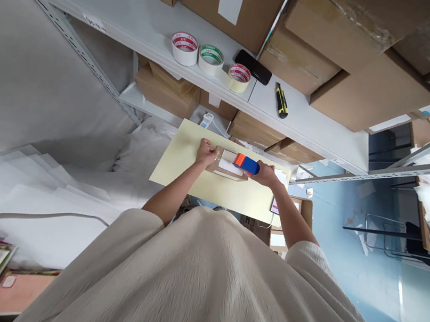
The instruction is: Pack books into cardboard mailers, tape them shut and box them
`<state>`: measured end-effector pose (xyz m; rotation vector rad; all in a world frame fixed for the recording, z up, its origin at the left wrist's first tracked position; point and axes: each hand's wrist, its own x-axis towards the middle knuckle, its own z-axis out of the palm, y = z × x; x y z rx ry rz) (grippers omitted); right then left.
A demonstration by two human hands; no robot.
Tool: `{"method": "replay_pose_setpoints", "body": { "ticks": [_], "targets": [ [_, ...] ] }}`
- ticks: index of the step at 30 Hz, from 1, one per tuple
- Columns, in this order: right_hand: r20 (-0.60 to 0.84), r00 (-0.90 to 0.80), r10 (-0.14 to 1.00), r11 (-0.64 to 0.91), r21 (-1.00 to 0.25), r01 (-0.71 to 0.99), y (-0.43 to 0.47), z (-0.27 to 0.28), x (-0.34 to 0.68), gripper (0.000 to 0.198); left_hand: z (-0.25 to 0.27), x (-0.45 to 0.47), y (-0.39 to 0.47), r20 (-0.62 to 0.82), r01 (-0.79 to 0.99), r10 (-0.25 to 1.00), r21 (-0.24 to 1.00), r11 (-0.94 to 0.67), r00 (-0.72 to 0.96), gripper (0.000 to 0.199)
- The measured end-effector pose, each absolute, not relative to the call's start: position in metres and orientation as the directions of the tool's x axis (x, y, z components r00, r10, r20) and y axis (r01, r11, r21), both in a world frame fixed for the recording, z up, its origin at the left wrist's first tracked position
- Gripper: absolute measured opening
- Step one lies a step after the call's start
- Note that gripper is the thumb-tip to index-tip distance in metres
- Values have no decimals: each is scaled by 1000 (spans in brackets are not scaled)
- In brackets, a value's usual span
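Left hand: partly closed, fingers and thumb grasping the left end of one small brown cardboard box. Right hand: closed around one blue-and-orange handheld tape dispenser, its orange end over the box's white paper label; contact there cannot be confirmed. The box lies on one pale yellow rectangular tabletop. Counted on the white metal shelf above: three tape rolls, one yellow-and-black utility knife, one flat black rectangular object.
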<state>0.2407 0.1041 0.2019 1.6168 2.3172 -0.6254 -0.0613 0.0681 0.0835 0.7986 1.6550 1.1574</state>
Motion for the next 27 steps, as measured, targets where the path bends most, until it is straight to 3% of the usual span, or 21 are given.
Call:
{"method": "replay_pose_setpoints", "body": {
  "ticks": [3, 17, 27],
  "targets": [
    [-468, -334, 818, 299, -149, 942, 104, 209, 237, 40, 83, -81, 63, -433, -118, 815, 899, 422, -385, 60],
    [-550, -312, 774, 407, 57, 912, 113, 232, 187, 41, 78, -96, 44, -466, -239, 772, 884, 401, -433, 51],
    [-574, -285, 768, 439, 147, 886, 120, 232, 159, 39, 62, -106, 41, -559, -364, 725, 824, 433, -402, 55]
  ]
}}
